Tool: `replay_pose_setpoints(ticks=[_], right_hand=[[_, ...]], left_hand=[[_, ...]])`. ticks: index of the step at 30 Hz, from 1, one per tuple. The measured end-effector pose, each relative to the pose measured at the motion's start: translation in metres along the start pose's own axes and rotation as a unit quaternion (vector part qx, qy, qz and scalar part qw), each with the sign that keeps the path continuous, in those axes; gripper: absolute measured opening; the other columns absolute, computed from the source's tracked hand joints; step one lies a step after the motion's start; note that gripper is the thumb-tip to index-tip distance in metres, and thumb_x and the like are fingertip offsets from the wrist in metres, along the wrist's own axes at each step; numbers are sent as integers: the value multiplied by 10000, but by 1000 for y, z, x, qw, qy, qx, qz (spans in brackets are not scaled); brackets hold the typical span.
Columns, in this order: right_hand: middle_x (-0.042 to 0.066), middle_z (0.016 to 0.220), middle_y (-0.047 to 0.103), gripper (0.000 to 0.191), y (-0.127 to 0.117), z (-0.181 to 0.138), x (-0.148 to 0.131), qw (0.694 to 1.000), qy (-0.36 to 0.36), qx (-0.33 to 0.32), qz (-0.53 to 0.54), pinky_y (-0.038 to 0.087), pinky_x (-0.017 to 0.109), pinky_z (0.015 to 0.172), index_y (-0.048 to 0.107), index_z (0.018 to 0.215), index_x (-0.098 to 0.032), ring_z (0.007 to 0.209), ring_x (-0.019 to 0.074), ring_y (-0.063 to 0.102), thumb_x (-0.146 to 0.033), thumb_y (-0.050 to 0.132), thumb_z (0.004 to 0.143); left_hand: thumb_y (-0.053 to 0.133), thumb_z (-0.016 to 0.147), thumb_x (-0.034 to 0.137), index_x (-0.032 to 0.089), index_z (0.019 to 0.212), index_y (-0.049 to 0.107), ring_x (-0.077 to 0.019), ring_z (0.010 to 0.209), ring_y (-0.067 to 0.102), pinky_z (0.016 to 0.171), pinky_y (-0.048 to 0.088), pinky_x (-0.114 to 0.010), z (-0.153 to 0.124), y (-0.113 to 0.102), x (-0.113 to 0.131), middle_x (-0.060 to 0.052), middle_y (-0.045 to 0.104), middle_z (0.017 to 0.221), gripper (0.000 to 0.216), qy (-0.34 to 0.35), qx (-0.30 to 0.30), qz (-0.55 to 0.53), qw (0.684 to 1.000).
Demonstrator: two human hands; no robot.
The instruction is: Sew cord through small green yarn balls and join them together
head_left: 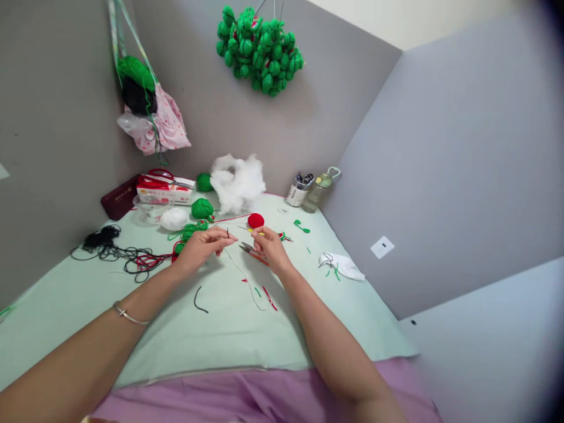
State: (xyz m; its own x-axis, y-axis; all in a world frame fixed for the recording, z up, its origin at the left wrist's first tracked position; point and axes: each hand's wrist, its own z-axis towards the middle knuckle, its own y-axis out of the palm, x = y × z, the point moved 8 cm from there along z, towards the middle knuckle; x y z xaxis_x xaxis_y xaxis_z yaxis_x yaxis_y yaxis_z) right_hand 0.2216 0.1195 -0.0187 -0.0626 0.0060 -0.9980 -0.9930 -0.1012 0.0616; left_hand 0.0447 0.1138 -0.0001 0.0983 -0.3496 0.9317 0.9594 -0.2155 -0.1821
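Now, scissors from the head view: the small orange-handled scissors (pixel 252 252) point their dark tips left, toward the left hand. Their long side slants from low on the right to a bit higher on the left. Two tips show, a little way apart.
Black yarn bit: a short dark end (pixel 228 233) pokes nearly straight up from the left fingertips.
Left hand: this hand (pixel 202 249) is bent in a pinch, thumb and finger together on the black yarn bit. A bangle (pixel 131 316) goes around the wrist.
Right hand: this hand (pixel 272 249) is curled up, with the scissors held under its fingers. Its thumb and first finger are close together up top; what they may pinch is too small to tell.
Where the scissors are: the handles tuck in by the right palm, and the blades stick out into the gap between both hands, near the left fingertips but apart from them.
Thin thread: a grey thread (pixel 247 280) curves down from near the left hand onto the pale green cloth (pixel 185 346).
Red yarn ball: a round ball (pixel 255 220) sits just past the right fingers.
Black yarn pile: loopy strands (pixel 102 237) lie on the left.
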Motion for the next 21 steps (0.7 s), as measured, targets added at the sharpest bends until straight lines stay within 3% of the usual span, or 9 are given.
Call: replay_pose_setpoints(ticks=[2, 4, 6, 7, 10, 12, 16, 21], right_hand=[[-80, 553, 554, 212, -2, 0, -4, 1000, -12, 15, 9, 166, 208, 398, 514, 799, -204, 375, 38, 264, -361, 650, 756], [-40, 690, 651, 218, 6, -2, 0, 1000, -13, -4, 11, 180, 215, 396, 516, 792, -198, 383, 30, 287, -367, 649, 761], [-28, 720, 665, 207, 21, -5, 11, 999, 8, -47, 14, 227, 212, 401, 536, 783, -190, 403, 36, 344, -352, 659, 748], [-33, 693, 648, 186, 29, -7, 19, 997, 29, -74, 20, 257, 205, 412, 551, 780, -185, 425, 43, 383, -322, 666, 729], [-54, 584, 562, 130, 46, -13, 38, 983, 100, -144, 50, 302, 187, 434, 572, 751, -175, 466, 58, 435, -223, 656, 663], [-59, 534, 525, 122, 52, -18, 42, 970, 136, -190, 67, 272, 187, 410, 570, 755, -177, 430, 61, 404, -211, 642, 662], [-100, 467, 407, 176, 53, -22, 31, 956, 148, -233, 98, 153, 175, 393, 538, 780, -188, 381, 34, 251, -267, 688, 733], [-135, 443, 290, 298, 35, -15, 7, 975, 106, -168, 100, 124, 188, 404, 529, 784, -188, 402, 30, 148, -377, 759, 765]], left_hand=[[710, 831, 404, 212, 861, 793, -133, 647, 586, 643, 496, -270, -4, 5, 5, -28, 700, 833, 212, 31, -9, 55, 998], [667, 880, 363, 214, 853, 787, -169, 792, 651, 732, 509, -277, -13, 26, 12, -34, 724, 867, 193, 78, -79, 89, 990], [608, 933, 321, 214, 847, 772, -155, 752, 649, 729, 502, -272, -26, 52, 17, -19, 734, 819, 213, 120, -168, 128, 970], [583, 953, 304, 218, 864, 770, -151, 749, 642, 738, 496, -275, -32, 61, 21, -18, 738, 828, 224, 154, -183, 150, 959], [581, 964, 286, 214, 880, 773, -183, 859, 608, 811, 476, -315, -40, 63, 36, -47, 740, 894, 222, 253, -134, 190, 939], [593, 958, 287, 226, 877, 784, -198, 877, 566, 796, 458, -327, -39, 54, 41, -58, 718, 910, 216, 271, -83, 209, 936], [653, 922, 312, 241, 880, 788, -207, 912, 554, 822, 454, -340, -28, 31, 41, -57, 652, 917, 158, 222, -26, 174, 959], [677, 899, 318, 222, 916, 770, -205, 982, 602, 916, 471, -350, -20, 18, 40, -55, 640, 1003, 135, 165, -24, 68, 984]])
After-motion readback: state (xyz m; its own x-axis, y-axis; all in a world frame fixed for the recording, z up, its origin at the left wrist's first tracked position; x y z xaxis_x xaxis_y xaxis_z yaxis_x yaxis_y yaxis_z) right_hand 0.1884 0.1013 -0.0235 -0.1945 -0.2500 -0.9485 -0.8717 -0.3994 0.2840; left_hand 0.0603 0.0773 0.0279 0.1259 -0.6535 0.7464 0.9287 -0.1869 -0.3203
